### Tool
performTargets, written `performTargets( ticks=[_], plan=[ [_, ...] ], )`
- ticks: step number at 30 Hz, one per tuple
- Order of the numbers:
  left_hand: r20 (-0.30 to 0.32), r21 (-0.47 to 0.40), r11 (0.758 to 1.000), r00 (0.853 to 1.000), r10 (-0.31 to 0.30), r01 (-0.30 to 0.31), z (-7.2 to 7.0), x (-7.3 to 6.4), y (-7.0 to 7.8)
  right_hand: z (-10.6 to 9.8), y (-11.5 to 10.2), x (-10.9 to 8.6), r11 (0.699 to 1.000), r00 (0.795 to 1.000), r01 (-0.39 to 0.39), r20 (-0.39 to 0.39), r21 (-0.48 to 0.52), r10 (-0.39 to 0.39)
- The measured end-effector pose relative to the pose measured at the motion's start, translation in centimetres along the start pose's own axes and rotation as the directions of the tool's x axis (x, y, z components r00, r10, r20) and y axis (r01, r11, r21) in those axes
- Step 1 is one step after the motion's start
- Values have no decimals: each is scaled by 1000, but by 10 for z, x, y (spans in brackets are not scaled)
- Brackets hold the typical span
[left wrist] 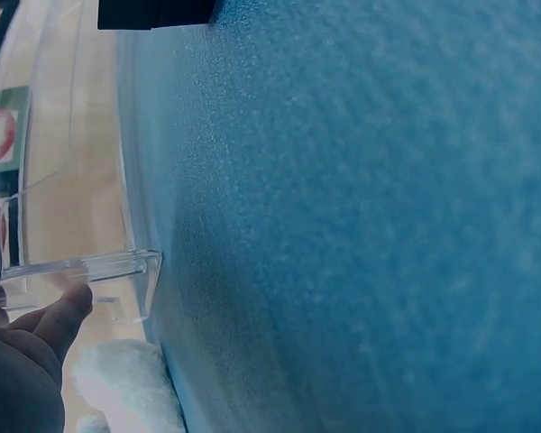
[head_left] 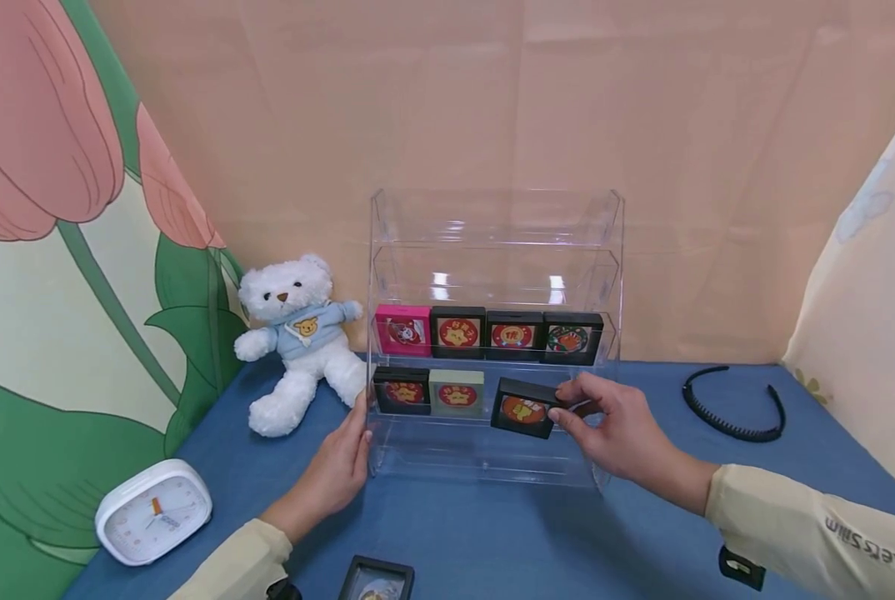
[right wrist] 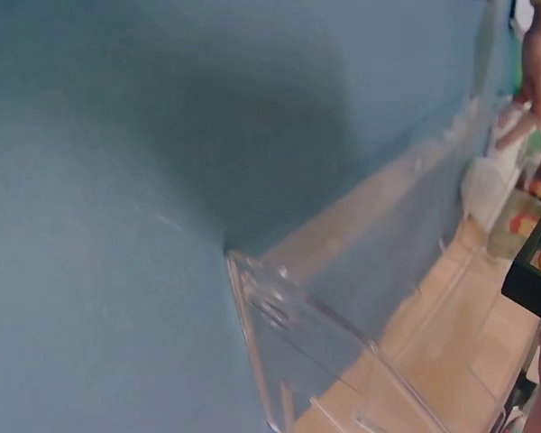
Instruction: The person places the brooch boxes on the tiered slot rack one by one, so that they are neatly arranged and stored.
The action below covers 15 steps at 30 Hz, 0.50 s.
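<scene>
A clear acrylic tiered rack [head_left: 485, 454] stands upright on the blue cloth. My right hand [head_left: 620, 425] pinches a small black framed box [head_left: 524, 408] with a round red-and-gold picture, tilted in front of the rack's lower box tier. Left of it on that tier sit a black framed box [head_left: 402, 391] and a pale green one [head_left: 457, 392]. My left hand [head_left: 327, 475] rests its extended fingers against the rack's left side panel; in the left wrist view a fingertip [left wrist: 72, 311] touches that panel. The right wrist view catches only the held box's corner [right wrist: 532, 284].
The tier above holds a pink box [head_left: 404, 331] and several black boxes [head_left: 515, 335]. A white teddy bear [head_left: 297, 342] sits left of the rack, near a white clock [head_left: 153, 512]. Another black frame [head_left: 376, 579] lies at the front; a black headband [head_left: 740, 427] lies right.
</scene>
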<state>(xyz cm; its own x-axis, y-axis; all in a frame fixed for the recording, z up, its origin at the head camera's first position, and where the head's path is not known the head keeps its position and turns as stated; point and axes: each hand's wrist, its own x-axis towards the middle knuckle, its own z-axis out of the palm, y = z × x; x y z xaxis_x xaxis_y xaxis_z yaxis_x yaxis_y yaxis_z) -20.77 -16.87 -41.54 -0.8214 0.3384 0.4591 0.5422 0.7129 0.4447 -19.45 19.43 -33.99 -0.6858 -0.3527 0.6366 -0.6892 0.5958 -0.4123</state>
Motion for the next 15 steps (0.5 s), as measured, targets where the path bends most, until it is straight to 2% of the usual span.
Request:
performTargets(
  ticks=[7, 15],
  plan=[
    [-4, 3, 1000, 1000, 4, -4, 0, -1, 0, 2, 4, 17, 999, 1000, -27, -4, -34, 27],
    [-13, 6, 1000, 1000, 17, -17, 1, -1, -2, 7, 11, 23, 996, 998, -62, 16, -64, 63]
  ],
)
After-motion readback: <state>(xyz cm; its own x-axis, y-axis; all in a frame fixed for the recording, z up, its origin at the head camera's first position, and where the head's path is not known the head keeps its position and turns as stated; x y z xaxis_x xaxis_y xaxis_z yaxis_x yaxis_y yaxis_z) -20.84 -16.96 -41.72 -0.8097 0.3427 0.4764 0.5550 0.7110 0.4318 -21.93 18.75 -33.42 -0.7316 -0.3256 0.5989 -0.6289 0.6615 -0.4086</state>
